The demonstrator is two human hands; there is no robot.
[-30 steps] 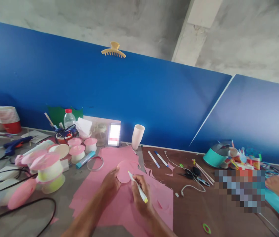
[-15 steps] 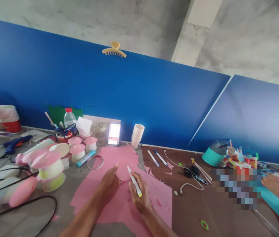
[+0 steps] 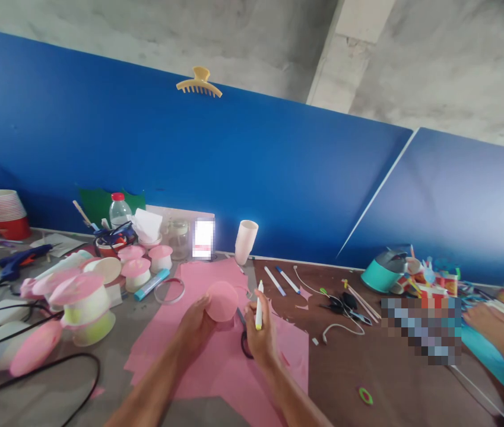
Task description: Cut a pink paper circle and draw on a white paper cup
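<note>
My left hand (image 3: 196,320) pinches a round pink paper disc (image 3: 222,301) at its lower left edge. In my right hand (image 3: 261,341) a white marker pen (image 3: 259,309) with a yellow end stands nearly upright, its pale tip upward, a little apart from the disc. Beneath both hands spreads a large pink paper sheet (image 3: 209,370) with ragged cut edges. Between the hands lie dark-handled scissors (image 3: 245,344), partly covered by my right hand. A clear ring (image 3: 170,292) rests by the sheet's left side.
Pink-topped paper spools (image 3: 136,270), a blue tube (image 3: 152,284) and a black cable (image 3: 95,385) crowd the left. A white cup (image 3: 246,242) stands behind the sheet. Two pens (image 3: 288,280) and a white cord (image 3: 345,326) lie right. Another person's hand (image 3: 498,332) is at far right.
My right hand has moved right, away from the disc, and the marker has tipped more upright. The scissors between my hands now show. My left hand has raised and tilted the disc slightly.
</note>
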